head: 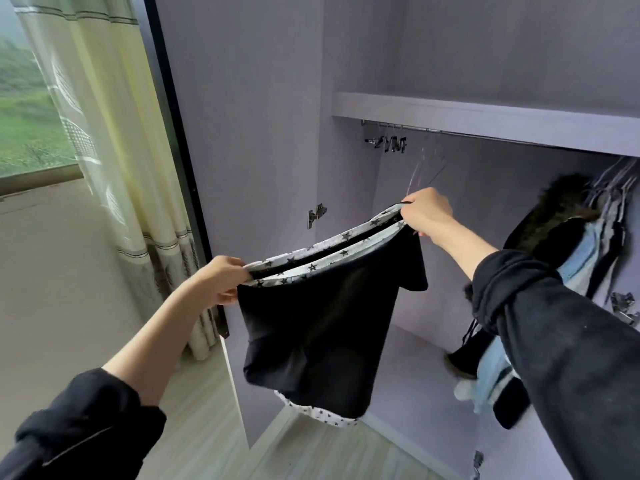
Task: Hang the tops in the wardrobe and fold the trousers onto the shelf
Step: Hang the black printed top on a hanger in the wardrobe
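Note:
A black garment (311, 327) with a white star-printed band along its top edge and bottom hem hangs spread in front of the open wardrobe. My left hand (221, 280) pinches the left end of the band. My right hand (427, 211) grips the right end, higher up and closer to the wardrobe rail (450, 132). The cloth hangs free below both hands. A thin wire hanger (424, 168) dangles from the rail just above my right hand. The shelf (485, 116) sits directly over the rail.
Several metal clip hangers (389, 143) bunch at the rail's left end. Hung clothes, among them a fur-trimmed dark coat (554, 223) and pale blue items (581, 258), fill the right side. The open wardrobe door (242, 133) stands at left, a curtain (114, 133) beyond it.

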`<action>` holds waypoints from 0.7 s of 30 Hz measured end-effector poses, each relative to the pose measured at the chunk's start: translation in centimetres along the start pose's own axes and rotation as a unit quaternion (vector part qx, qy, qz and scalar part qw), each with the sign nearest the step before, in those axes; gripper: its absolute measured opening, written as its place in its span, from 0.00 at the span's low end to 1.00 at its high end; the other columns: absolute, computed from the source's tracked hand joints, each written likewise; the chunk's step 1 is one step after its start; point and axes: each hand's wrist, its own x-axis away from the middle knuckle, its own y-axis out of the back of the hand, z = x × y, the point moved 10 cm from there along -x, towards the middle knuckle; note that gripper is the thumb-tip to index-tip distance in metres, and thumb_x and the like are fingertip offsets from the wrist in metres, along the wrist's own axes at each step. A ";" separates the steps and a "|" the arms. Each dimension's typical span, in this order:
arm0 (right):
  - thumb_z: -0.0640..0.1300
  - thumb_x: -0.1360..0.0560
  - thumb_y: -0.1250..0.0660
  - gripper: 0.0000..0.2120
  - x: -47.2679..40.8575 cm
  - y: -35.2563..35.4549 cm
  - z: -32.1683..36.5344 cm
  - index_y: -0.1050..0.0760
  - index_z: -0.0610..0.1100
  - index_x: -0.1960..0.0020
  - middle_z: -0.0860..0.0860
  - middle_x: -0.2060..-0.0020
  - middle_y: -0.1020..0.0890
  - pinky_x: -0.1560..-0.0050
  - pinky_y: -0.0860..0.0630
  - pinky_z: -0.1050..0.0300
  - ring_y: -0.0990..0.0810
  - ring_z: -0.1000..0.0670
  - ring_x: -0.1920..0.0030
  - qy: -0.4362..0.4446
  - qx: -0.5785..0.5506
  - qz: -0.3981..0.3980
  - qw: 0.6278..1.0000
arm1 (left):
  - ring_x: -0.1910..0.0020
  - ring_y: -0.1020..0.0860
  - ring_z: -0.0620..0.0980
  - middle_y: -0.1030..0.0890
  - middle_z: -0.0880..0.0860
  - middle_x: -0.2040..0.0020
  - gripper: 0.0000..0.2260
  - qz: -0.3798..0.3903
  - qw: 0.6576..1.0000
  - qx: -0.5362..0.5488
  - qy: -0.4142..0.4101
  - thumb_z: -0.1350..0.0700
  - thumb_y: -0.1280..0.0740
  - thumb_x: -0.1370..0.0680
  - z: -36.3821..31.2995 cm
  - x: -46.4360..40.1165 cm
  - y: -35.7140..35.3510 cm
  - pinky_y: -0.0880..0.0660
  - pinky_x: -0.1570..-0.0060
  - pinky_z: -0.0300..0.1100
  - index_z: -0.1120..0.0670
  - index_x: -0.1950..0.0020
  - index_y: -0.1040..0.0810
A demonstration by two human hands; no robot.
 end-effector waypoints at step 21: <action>0.34 0.28 0.37 0.05 0.1 -2.8 3.9 0.23 0.40 0.58 0.44 0.61 0.23 0.54 0.18 0.50 0.20 0.44 0.54 0.110 -0.102 0.105 0.983 | 0.52 0.25 0.49 0.23 0.52 0.48 0.14 0.082 0.958 -0.198 -0.190 0.51 0.32 0.24 -8.1 0.4 -5.6 0.28 0.53 0.39 0.50 0.39 0.26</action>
